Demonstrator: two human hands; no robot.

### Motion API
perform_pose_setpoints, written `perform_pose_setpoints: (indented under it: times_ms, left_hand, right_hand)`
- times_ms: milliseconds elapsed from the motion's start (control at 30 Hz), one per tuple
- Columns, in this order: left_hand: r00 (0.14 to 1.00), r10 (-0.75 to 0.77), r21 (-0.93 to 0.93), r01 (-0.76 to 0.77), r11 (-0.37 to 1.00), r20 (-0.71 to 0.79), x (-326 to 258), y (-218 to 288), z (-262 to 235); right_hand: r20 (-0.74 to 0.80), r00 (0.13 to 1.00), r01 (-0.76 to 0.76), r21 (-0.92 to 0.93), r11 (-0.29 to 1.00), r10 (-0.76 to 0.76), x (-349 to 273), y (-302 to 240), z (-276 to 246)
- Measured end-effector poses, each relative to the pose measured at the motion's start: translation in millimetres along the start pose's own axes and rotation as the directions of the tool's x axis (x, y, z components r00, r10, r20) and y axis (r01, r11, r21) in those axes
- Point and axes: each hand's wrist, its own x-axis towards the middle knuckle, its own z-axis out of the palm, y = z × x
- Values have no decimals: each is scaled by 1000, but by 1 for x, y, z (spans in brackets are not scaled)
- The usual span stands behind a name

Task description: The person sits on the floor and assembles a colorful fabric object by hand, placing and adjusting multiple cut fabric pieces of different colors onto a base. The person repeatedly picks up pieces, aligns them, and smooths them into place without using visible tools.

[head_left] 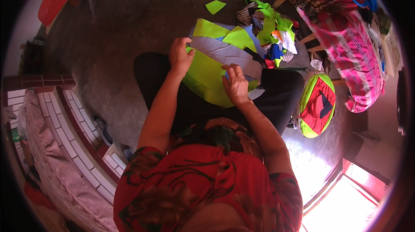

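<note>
A yellow-green cloth piece (205,73) lies across my lap, over the dark trousers. My left hand (179,57) pinches its upper left corner, fingers bent at the edge. Further right, my right hand (236,86) grips the same piece near its upper edge, fingers curled with the tips partly hidden. Just beyond lies a grey cloth (218,47), reaching over my knees, with a yellow-green strip (209,29) and another yellow-green patch (240,38) on top of it.
A heap of mixed fabric scraps (276,27) sits ahead to the right, and a loose green scrap (215,7) lies on the floor. To the right are a round red and yellow-green cushion (317,106) and pink plaid cloth (341,50). White-tiled steps (71,145) rise at left.
</note>
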Motion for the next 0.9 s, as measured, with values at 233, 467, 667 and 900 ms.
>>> perform_pose_setpoints:
  times_ms: [233, 467, 667, 900]
  left_hand:
    - [939, 342, 220, -324, 920, -47, -6, 41, -10]
    - [912, 114, 136, -181, 974, 394, -23, 18, 12]
    - [903, 166, 141, -238, 961, 396, -18, 17, 20]
    - [901, 196, 144, -269, 952, 386, -18, 15, 21]
  right_hand:
    - [245, 946, 272, -251, 929, -210, -9, 12, 21]
    - [274, 950, 221, -249, 943, -150, -10, 16, 21]
    - [272, 954, 211, -303, 929, -128, -16, 21, 25]
    - [342, 938, 136, -209, 968, -58, -10, 24, 14]
